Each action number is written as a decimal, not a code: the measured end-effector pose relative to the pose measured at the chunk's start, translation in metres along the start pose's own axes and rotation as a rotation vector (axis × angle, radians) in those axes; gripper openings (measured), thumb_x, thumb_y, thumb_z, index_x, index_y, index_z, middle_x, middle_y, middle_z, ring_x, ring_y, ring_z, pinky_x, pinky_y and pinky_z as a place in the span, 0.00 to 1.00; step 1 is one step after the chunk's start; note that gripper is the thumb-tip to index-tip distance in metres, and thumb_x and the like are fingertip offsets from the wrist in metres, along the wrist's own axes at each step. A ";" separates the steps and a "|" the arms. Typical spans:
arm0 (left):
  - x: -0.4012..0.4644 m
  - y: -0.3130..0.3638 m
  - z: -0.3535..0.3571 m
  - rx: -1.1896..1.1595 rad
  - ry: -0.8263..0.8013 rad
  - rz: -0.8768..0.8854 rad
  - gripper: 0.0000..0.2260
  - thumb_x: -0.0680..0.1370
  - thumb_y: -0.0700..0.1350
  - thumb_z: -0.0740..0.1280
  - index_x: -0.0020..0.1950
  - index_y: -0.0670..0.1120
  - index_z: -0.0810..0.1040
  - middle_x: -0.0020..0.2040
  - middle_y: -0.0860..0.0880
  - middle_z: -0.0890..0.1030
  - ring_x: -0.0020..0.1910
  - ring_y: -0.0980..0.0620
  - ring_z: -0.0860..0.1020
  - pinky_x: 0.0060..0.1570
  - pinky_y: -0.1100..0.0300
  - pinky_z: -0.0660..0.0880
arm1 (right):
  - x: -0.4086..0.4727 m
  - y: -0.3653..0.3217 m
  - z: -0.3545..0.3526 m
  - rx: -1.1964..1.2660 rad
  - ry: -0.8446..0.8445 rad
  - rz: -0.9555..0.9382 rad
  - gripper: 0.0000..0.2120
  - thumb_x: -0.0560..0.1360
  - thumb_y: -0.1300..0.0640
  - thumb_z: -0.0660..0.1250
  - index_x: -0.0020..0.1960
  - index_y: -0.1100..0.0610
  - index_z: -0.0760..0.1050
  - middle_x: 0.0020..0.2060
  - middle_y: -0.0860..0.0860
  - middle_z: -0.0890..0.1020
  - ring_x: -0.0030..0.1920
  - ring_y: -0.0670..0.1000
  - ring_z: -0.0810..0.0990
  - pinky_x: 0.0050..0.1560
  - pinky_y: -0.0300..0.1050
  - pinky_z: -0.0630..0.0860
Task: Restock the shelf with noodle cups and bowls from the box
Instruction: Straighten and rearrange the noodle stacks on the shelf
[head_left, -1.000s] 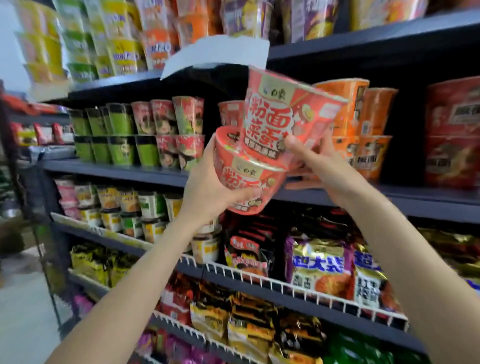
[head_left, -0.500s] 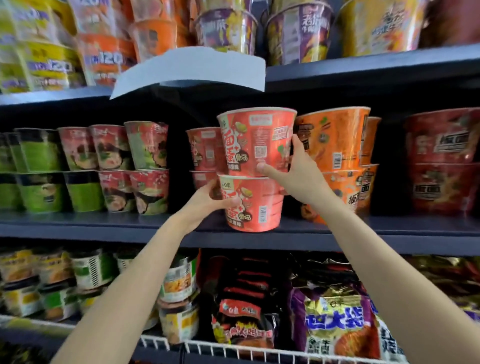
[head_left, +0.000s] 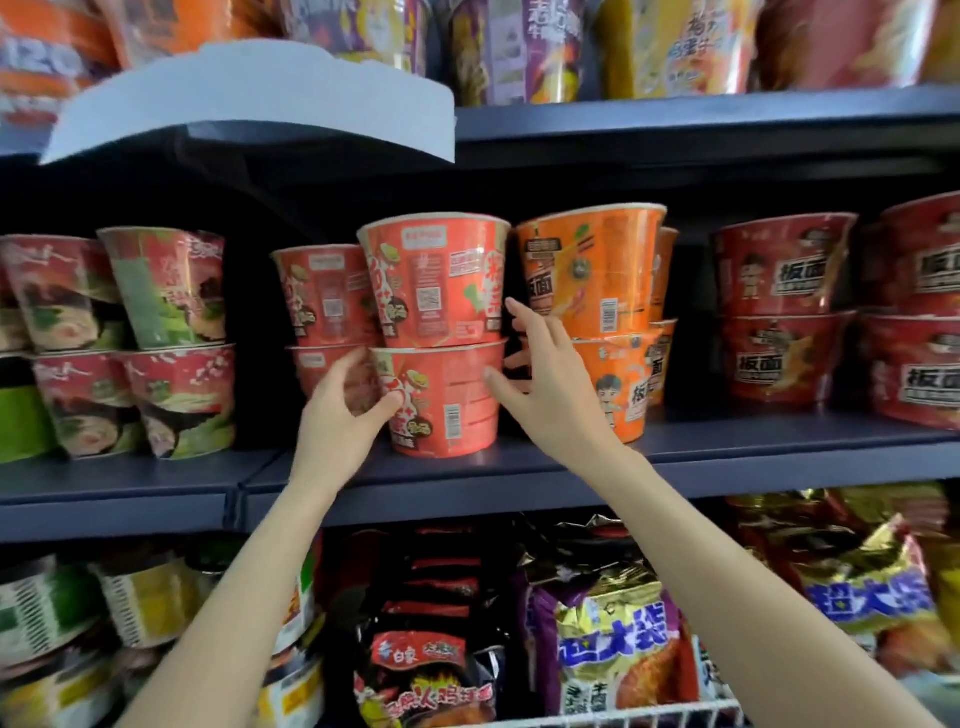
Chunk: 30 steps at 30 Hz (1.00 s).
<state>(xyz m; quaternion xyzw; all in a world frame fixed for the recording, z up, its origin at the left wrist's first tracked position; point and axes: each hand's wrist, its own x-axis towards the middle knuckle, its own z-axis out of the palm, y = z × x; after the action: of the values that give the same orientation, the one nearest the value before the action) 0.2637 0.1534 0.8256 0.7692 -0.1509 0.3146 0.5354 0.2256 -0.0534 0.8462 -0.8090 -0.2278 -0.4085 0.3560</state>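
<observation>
- While the head view at this moment looks square at the middle shelf (head_left: 519, 467), the two red noodle bowls that were tilted in the air a second ago stand stacked on it, the upper red bowl (head_left: 436, 280) seated on the lid of the lower red bowl (head_left: 447, 400)
- Half a second ago both hands were steadying that stack; the left hand (head_left: 337, 415) now has its thumb touching the lower bowl's left side, fingers loosely curved at the bowl's far side; whether they press is hard to tell through motion blur
- The right hand (head_left: 545, 384) has its fingers spread and straight, thumb tip at the lower bowl's right wall, index tip beside the upper bowl; it grips nothing
- The stack stands upright, just in front of a matching red pair (head_left: 322, 296) and close beside the orange bowls (head_left: 592, 270) on its right
- Further along the same shelf are darker red bowls (head_left: 784, 312) to the right and pink-and-green cups (head_left: 166, 291) to the left; a white paper tag (head_left: 260, 109) hangs from the shelf above, and bagged noodles (head_left: 613, 634) fill the tier below
- Judged from this, the placing of these two bowls looks done and the hands seem to be letting go; the likely next step is a return to the box, which is out of view
- One risk: a nudge on release could tip the upper bowl
</observation>
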 end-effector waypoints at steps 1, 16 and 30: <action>-0.008 0.007 0.003 0.058 0.065 0.046 0.24 0.74 0.45 0.71 0.68 0.52 0.69 0.61 0.53 0.77 0.58 0.56 0.75 0.61 0.56 0.71 | -0.004 0.002 -0.005 -0.002 0.007 -0.032 0.29 0.77 0.55 0.66 0.74 0.51 0.58 0.64 0.49 0.68 0.53 0.45 0.75 0.53 0.45 0.78; -0.148 0.127 0.199 0.404 0.213 0.674 0.08 0.77 0.45 0.63 0.48 0.45 0.81 0.44 0.52 0.82 0.45 0.55 0.77 0.47 0.67 0.69 | -0.134 0.105 -0.258 -0.369 -0.023 -0.399 0.10 0.77 0.54 0.60 0.48 0.55 0.79 0.36 0.45 0.80 0.37 0.46 0.79 0.32 0.48 0.78; -0.124 0.226 0.413 0.553 -0.040 0.680 0.28 0.73 0.56 0.69 0.70 0.50 0.68 0.63 0.47 0.72 0.59 0.47 0.73 0.54 0.52 0.72 | -0.131 0.254 -0.427 -0.547 0.010 0.015 0.13 0.77 0.56 0.64 0.61 0.53 0.75 0.57 0.50 0.78 0.57 0.54 0.76 0.54 0.52 0.75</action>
<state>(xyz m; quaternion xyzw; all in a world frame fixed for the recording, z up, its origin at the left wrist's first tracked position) 0.1742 -0.3249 0.8154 0.7962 -0.3159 0.4864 0.1724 0.1066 -0.5523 0.8152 -0.8748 -0.1012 -0.4562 0.1283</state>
